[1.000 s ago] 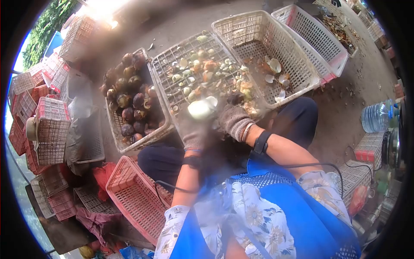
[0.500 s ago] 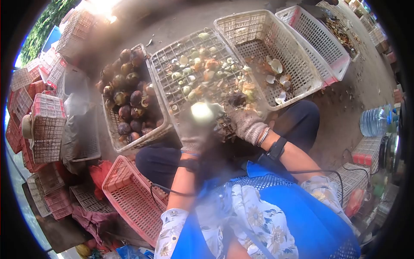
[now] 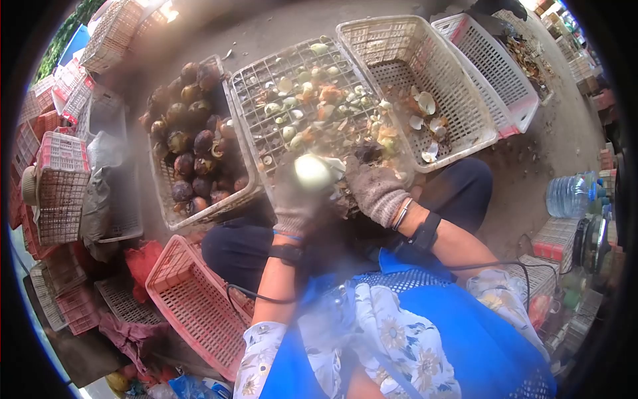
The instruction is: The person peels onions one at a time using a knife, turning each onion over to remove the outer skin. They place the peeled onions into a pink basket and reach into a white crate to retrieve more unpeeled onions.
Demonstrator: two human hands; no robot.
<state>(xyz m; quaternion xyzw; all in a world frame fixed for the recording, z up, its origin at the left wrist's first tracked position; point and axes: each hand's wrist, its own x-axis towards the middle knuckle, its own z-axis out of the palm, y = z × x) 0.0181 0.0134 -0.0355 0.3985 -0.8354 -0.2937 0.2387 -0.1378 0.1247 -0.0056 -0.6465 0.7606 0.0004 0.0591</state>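
Observation:
My left hand (image 3: pixel 292 189), in a grey knitted glove, is closed round a pale, whitish-green peeled bulb (image 3: pixel 312 171). Close by on the right, my right hand (image 3: pixel 375 189) wears a similar glove, its fingers curled towards the bulb; a small light blade-like piece (image 3: pixel 337 163) shows between the hands, blurred. Dark scraps lie behind the right fingers. Both hands are at the near edge of a white grid-topped crate (image 3: pixel 256 133) strewn with pale pieces and peelings. Dark, purplish-brown bulbs (image 3: pixel 203 141) fill the crate to its left.
A white crate (image 3: pixel 465 93) with a few peel pieces stands at the right, beside a pink-and-white crate (image 3: pixel 525 110). A pink crate (image 3: pixel 193 299) is by my left knee. Stacked crates (image 3: pixel 63 193) line the left side; a water bottle (image 3: pixel 570 195) stands far right.
The view has shifted slightly, so the crates on the left sit further left. My right hand has turned a little; my left hand still holds the pale bulb.

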